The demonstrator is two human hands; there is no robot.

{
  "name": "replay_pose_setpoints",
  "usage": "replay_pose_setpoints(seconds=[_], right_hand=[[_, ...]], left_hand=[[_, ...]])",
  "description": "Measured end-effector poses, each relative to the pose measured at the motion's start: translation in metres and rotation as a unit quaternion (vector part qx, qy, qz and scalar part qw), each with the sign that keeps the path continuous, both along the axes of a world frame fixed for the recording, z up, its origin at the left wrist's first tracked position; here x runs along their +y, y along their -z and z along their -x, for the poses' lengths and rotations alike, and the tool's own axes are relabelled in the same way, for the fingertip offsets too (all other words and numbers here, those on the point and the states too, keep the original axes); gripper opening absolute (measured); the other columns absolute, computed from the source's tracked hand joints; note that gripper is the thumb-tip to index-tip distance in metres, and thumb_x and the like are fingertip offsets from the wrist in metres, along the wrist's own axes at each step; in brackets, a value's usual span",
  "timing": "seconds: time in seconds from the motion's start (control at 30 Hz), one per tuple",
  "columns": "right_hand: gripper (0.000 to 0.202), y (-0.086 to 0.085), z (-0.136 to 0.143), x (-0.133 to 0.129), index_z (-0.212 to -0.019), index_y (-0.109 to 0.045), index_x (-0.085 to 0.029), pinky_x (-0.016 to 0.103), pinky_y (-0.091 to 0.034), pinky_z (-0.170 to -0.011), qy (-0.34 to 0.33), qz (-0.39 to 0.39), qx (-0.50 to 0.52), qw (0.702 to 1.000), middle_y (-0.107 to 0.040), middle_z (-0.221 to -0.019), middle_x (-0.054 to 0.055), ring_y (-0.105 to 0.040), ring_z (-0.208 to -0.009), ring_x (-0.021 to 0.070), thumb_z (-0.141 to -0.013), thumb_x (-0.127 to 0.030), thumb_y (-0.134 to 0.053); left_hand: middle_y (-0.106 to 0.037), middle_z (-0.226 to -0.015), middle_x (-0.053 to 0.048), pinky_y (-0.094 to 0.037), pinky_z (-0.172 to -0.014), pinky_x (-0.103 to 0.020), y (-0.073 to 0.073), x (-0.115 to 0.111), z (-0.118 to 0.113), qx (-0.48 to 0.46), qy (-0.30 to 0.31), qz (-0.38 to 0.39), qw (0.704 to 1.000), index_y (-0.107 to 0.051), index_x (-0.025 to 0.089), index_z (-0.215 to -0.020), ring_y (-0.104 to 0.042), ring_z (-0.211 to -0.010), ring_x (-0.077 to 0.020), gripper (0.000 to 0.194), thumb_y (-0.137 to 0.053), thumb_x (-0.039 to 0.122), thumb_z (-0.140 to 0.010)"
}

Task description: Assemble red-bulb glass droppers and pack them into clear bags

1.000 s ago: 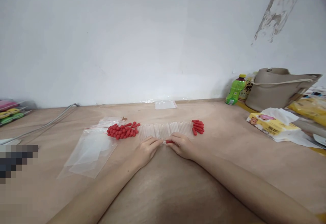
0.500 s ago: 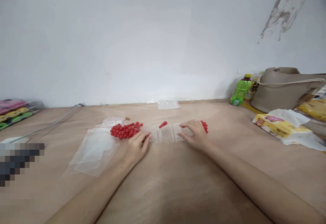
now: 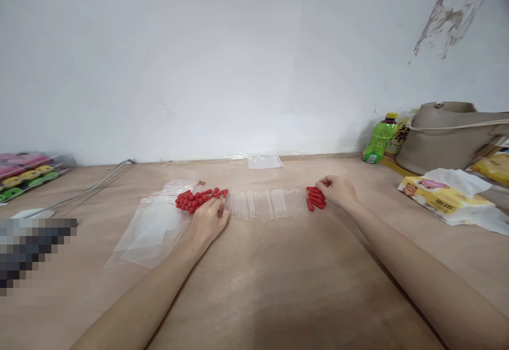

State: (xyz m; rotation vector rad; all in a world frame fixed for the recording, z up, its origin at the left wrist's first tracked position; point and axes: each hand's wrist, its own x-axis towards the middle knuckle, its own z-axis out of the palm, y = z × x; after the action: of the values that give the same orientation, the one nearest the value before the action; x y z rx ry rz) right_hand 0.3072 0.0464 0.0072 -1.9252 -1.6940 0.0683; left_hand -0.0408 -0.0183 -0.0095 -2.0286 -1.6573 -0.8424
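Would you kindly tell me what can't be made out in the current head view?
- Head view: anything inside the left hand, hidden by its curled fingers.
- Head view: whether the right hand grips the top red piece; too small.
- Head view: the number of clear sticks; too thin and crowded.
- Head view: the dark object, pixelated and cut off by the left edge.

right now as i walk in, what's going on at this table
A person's two bare hands are at either end of a row of thin clear sticks on the table. The left hand is by the larger red heap; whether it holds anything is unclear. The right hand has its fingers at the far edge of the smaller red bunch. Clear bags lie left of the row.
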Motion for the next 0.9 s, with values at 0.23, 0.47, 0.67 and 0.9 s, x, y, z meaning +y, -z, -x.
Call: replay_pose_setpoints(seconds=[0.23, 0.47, 0.67, 0.9], right_hand=[[0.022, 0.000, -0.002, 0.003, -0.077, -0.066, -0.021, 0.025, -0.036, -0.058, -0.015, 0.032, 0.008, 0.999, -0.067, -0.078, 0.003, -0.058, -0.072, 0.0175, -0.072, -0.035, -0.050], [0.024, 0.006, -0.008, 0.010, -0.077, -0.068, -0.022, 0.022, -0.039, -0.056, -0.052, 0.055, 0.056, 0.996, -0.067, -0.076, 0.002, -0.059, -0.070, 0.0154, -0.072, -0.037, -0.050], [0.025, 0.004, -0.008, 0.010, -0.072, -0.068, -0.020, 0.022, -0.039, -0.053, -0.094, 0.055, 0.080, 0.991, -0.067, -0.071, 0.002, -0.060, -0.066, 0.0158, -0.067, -0.041, -0.057], [0.019, 0.001, -0.004, 0.007, -0.066, -0.067, -0.018, 0.021, -0.037, -0.048, -0.090, 0.080, 0.075, 0.990, -0.065, -0.061, 0.002, -0.059, -0.060, 0.0147, -0.068, -0.033, -0.057]], left_hand=[[-0.059, -0.063, -0.002, -0.039, -0.059, -0.024, 0.004, 0.006, -0.002, -0.020, -0.001, 0.052, 0.998, -0.062, 0.016, -0.079, -0.055, -0.061, -0.0153, 0.020, -0.045, 0.028, -0.077], [-0.057, -0.064, -0.001, -0.041, -0.061, -0.024, 0.001, 0.005, -0.001, -0.060, 0.008, 0.040, 0.997, -0.061, 0.016, -0.081, -0.054, -0.060, -0.0141, 0.021, -0.045, 0.029, -0.078], [-0.057, -0.079, -0.005, -0.043, -0.065, -0.026, -0.014, 0.006, -0.010, -0.049, -0.020, 0.077, 0.996, -0.059, 0.017, -0.077, -0.056, -0.072, -0.0176, 0.015, -0.047, 0.024, -0.073], [-0.061, -0.086, -0.014, -0.044, -0.065, -0.032, -0.028, 0.029, -0.029, -0.013, -0.100, 0.193, 0.976, -0.062, 0.013, -0.076, -0.060, -0.080, -0.0265, 0.025, -0.046, 0.031, -0.073]])
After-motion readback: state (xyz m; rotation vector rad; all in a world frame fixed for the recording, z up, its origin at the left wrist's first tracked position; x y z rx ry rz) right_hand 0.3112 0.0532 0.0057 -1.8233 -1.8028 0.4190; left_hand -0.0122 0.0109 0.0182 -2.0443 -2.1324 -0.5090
